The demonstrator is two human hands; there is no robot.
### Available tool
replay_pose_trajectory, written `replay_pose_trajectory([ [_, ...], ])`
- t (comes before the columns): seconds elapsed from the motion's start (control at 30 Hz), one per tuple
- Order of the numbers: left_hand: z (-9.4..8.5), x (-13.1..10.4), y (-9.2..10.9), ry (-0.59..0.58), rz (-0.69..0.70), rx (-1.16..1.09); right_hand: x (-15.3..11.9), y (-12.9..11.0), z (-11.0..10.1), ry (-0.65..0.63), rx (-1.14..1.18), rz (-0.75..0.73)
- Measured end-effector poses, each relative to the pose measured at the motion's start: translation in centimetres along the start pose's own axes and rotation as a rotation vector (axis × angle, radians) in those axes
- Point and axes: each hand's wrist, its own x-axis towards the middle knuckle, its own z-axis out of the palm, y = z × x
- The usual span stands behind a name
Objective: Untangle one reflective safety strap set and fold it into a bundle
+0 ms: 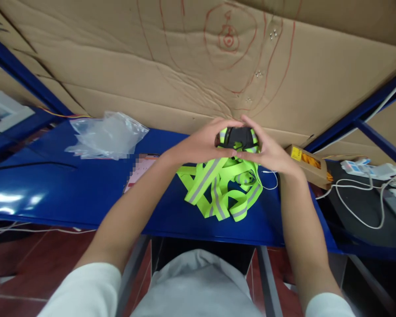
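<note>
Both hands hold a black item [238, 137] with lime-yellow reflective bands round its sides, raised over the blue table [95, 185]. My left hand [207, 143] has its fingers curved around the item's left side, with the thumb along its near edge. On the opposite side, my right hand [264, 147] grips it between thumb and fingers. The thumbs almost meet at the front. Below the hands, lime-yellow straps with grey stripes [218, 189] lie in a loose tangle on the table. Part of the item is hidden by the hands.
Clear plastic bags [107, 136] lie at the back left, near a phone-like screen [140, 171]. An open cardboard box [310, 165] with orange contents stands at the right, beside white cables [350, 211]. A large cardboard panel [185, 66] rises behind the table.
</note>
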Motion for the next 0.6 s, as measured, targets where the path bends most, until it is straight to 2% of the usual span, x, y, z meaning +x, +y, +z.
replay_pose_trajectory([
  [0.1, -1.6, 1.1, 0.2, 0.078, 0.014, -0.114, 1.2, 0.0, -1.9, 0.037, 0.114, 0.016],
  [0.17, -1.8, 1.3, 0.1, 0.122, -0.016, -0.058, 1.6, -0.2, -1.8, 0.080, 0.135, 0.028],
  [0.3, -1.3, 1.4, -0.3, 0.124, -0.029, 0.037, 2.0, -0.2, -0.3, 0.199, 0.247, 0.040],
  [0.37, -0.6, 1.7, -0.5, 0.144, -0.022, -0.098, 2.1, -0.2, 0.2, 0.246, 0.362, 0.054],
  [0.47, 0.8, 2.1, -0.3, 0.201, -0.082, -0.442, 1.9, -0.8, 0.1, 0.277, 0.513, 0.090],
  [0.6, 1.3, 2.0, 0.9, 0.080, -0.254, -0.763, 1.5, -1.7, -0.8, 0.221, 0.607, 0.141],
])
